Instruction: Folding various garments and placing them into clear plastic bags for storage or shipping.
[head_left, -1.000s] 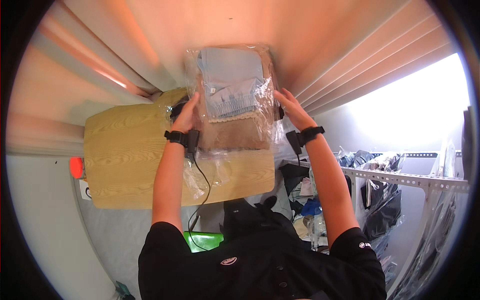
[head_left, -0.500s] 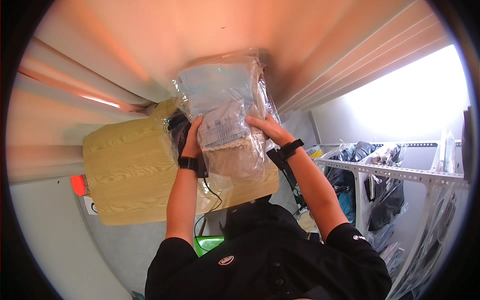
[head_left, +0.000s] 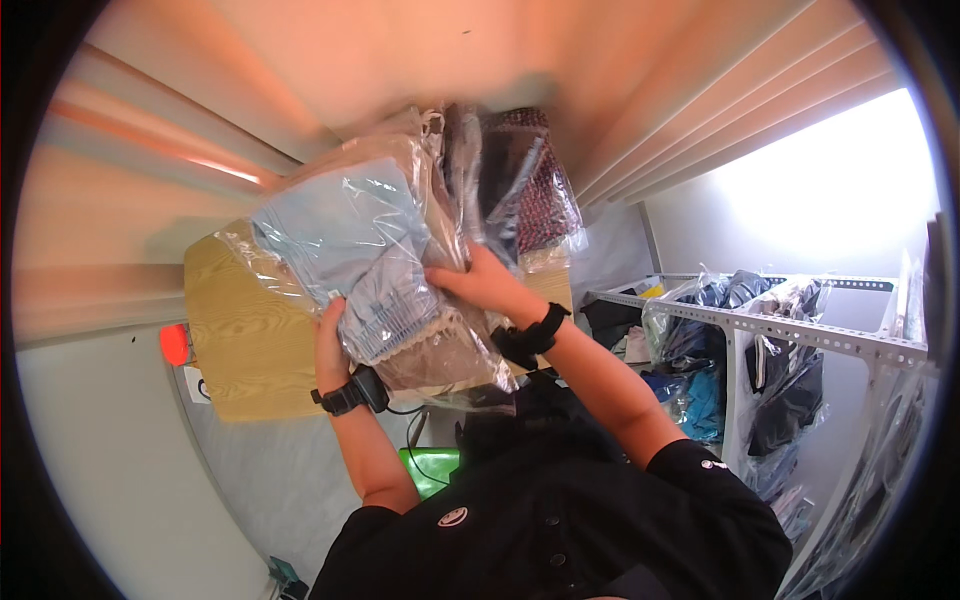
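Note:
Between my hands is a clear plastic bag with a folded light blue garment (head_left: 340, 220) in it, its gathered, ruffled edge toward me. A beige garment (head_left: 425, 355) shows through the plastic under that edge. My left hand (head_left: 331, 345) grips the lower left side, thumb on top and the other fingers hidden underneath. On the right side, my right hand (head_left: 482, 285) has its thumb pressed on the plastic, most of its fingers tucked out of sight. Just beyond it lie more bagged clothes, one a dark red patterned garment (head_left: 537, 180).
A wood-grain table (head_left: 235, 330) is under the bags, with pale curtains (head_left: 400, 60) behind it. To the right stands a white perforated metal rack (head_left: 780, 325) with bagged clothes. A green object (head_left: 430, 468) is below the table, and a red object (head_left: 174, 345) is at the left.
Both hands have carried the bagged light blue garment left and nearer, tilting it. The dark bagged clothes on its right now show. My right hand has shifted lower and left.

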